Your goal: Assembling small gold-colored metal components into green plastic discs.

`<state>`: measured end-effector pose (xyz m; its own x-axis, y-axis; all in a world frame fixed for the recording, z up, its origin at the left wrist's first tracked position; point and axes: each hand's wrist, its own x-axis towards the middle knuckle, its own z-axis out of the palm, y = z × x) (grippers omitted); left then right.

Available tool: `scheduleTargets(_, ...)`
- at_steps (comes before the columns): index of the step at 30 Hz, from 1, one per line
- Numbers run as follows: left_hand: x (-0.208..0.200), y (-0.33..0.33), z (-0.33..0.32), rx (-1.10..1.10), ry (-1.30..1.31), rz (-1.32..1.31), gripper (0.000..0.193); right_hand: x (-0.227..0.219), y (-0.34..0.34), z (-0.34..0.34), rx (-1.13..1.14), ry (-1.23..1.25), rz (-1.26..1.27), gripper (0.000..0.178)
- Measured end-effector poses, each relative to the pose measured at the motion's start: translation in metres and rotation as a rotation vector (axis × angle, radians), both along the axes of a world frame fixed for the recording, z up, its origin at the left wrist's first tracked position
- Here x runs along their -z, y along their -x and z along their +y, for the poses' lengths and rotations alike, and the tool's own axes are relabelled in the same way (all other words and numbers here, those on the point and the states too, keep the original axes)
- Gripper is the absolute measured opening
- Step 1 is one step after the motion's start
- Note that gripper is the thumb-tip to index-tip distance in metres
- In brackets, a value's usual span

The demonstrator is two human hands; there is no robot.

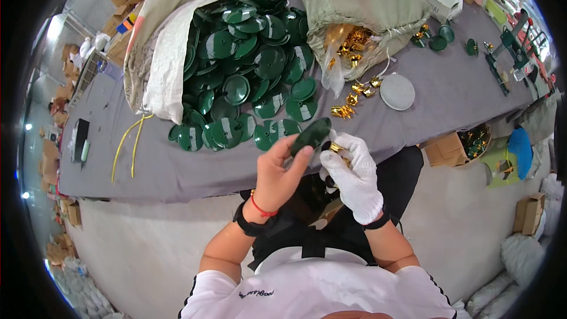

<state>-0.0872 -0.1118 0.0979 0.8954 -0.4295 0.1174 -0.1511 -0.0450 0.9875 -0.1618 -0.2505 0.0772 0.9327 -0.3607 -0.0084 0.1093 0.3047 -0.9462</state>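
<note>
Between the thumb and fingers of my bare left hand [277, 171] is a glossy dark green disc [312, 134], tilted on edge. My right hand [357, 174], in a white knitted glove, grips a small gold metal fitting [335, 147] close to the disc's edge. Whether disc and fitting touch, I cannot tell. Just beyond my hands, a large heap of green discs [236, 91] spills from a white woven sack [168, 65]. Loose gold fittings [352, 99] lie right of the heap, at the mouth of an olive sack [360, 0] holding more of them.
The grey cloth-covered table [460, 100] carries a round pale grey disc [397, 92], a yellow cord [127, 145] and a small black box [80, 140]. A dark green metal hand press [514, 47] stands at the right. Below the table edge is an open cardboard box [446, 150].
</note>
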Motion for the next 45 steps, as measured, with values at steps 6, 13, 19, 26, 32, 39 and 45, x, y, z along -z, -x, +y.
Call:
scheduleTargets(6, 0.01, 0.01, 0.02, -0.006, 0.075, 0.145, 0.028, 0.006, -0.002, 0.015, -0.027, 0.2, -0.099, 0.035)
scheduleTargets(13, 0.025, 0.023, 0.055, 0.087, -0.283, 0.04, 0.025, 0.011, 0.001, 0.015, -0.084, 1.29, -0.173, 0.049)
scheduleTargets(19, 0.096, 0.055, 0.05, 0.189, -0.427, -0.265, 0.035, 0.081, 0.041, 0.026, -0.25, -0.177, 0.52, 0.017)
scheduleTargets(26, 0.18, 0.032, 0.065, 0.187, -0.505, 0.181, 0.025, 0.031, 0.036, -0.074, -0.416, -0.153, 0.567, 0.046)
scheduleTargets(32, 0.386, -0.012, 0.116, 0.192, -0.679, -0.065, 0.04, -0.065, 0.09, -0.315, 0.597, 0.379, -0.052, 0.007)
scheduleTargets(39, 0.321, 0.001, 0.09, 0.165, -0.844, -0.323, 0.053, -0.114, 0.139, -0.49, 1.184, 0.364, -0.016, 0.065)
scheduleTargets(45, 0.206, 0.017, 0.05, 0.753, -0.683, 0.191, 0.062, -0.063, 0.095, -0.436, 0.861, -0.075, -0.266, 0.008)
